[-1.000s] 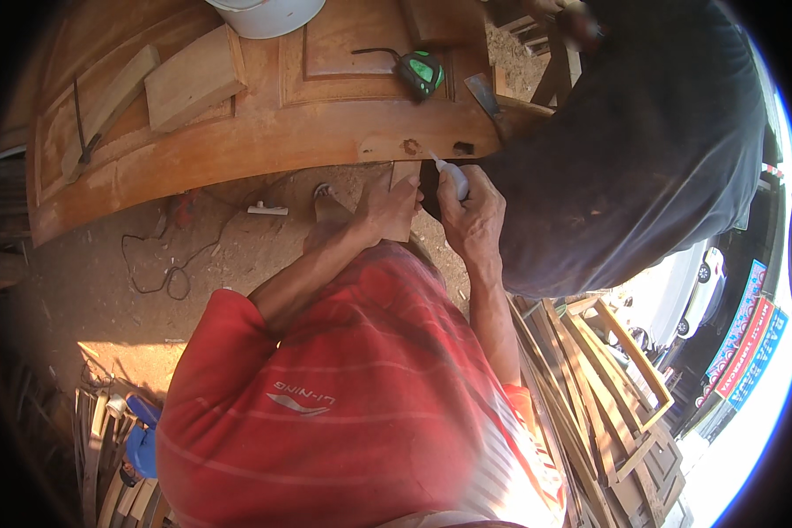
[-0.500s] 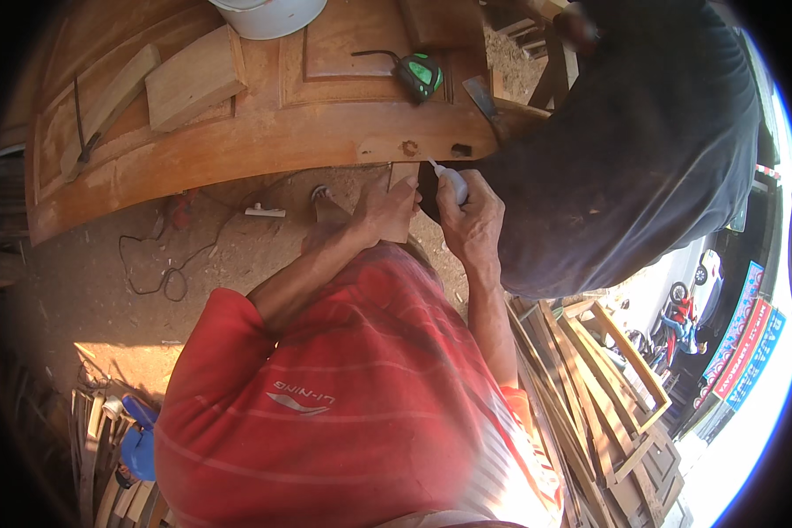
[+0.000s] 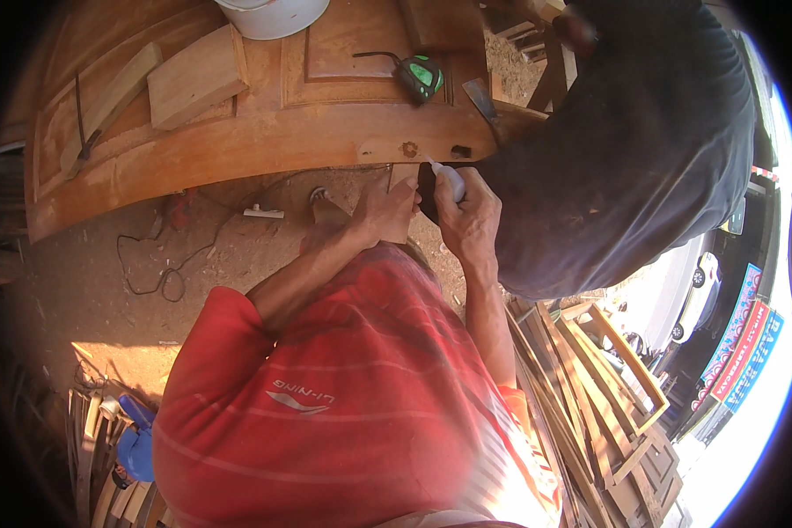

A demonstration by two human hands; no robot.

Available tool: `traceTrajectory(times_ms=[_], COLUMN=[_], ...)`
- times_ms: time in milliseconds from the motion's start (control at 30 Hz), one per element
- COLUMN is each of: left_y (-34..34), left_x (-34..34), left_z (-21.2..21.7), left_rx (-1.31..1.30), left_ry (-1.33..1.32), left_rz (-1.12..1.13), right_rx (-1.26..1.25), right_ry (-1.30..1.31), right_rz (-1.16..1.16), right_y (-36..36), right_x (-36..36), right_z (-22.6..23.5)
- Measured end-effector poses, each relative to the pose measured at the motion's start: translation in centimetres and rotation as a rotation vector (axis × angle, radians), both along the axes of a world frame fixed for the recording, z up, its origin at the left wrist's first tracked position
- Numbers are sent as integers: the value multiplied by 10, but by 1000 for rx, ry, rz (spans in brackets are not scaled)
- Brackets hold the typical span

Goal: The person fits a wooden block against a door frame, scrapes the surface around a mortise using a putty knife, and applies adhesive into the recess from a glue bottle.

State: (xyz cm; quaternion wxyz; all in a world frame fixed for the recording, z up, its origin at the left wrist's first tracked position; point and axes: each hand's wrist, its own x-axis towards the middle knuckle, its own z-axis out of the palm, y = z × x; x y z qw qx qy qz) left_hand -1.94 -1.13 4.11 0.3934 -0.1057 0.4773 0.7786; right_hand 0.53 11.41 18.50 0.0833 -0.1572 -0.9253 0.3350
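Observation:
My right hand (image 3: 472, 220) is closed round a small white squeeze bottle (image 3: 452, 182) with a thin pointed nozzle. The nozzle tip is at the near edge of a brown panelled wooden door (image 3: 238, 167), between a round dark patch and a dark slot in the wood; I cannot tell whether it touches. Left of the bottle, my left hand (image 3: 387, 211) is closed on a light wooden piece (image 3: 404, 173) below the door's edge. Its far end meets the door's edge, and my fingers hide part of it.
On the door lie a green-black tape measure (image 3: 420, 78), a flat metal blade (image 3: 480, 99), wooden blocks (image 3: 200, 79) and a white bucket (image 3: 277, 18). A person in dark clothes (image 3: 616, 167) is close on my right. Wooden frames (image 3: 590, 378) are stacked lower right; a cable (image 3: 163, 286) lies on the ground.
The bottle and my right hand have shifted very slightly left. My left hand keeps its place. On the road at the right, the red motorcycle is gone from view and a white car shows more fully.

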Motion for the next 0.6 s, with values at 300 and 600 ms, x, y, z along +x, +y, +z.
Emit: traceTrajectory(times_ms=[300, 600], left_y=[1, 3], left_x=[0, 0], left_z=[3, 4], left_rx=[-9, -80], left_ry=[-5, -20], left_rz=[21, 12], right_rx=[20, 22], right_ry=[12, 5], right_rz=[19, 37], right_y=[-2, 0], right_x=[-4, -2], right_z=[-1, 1])
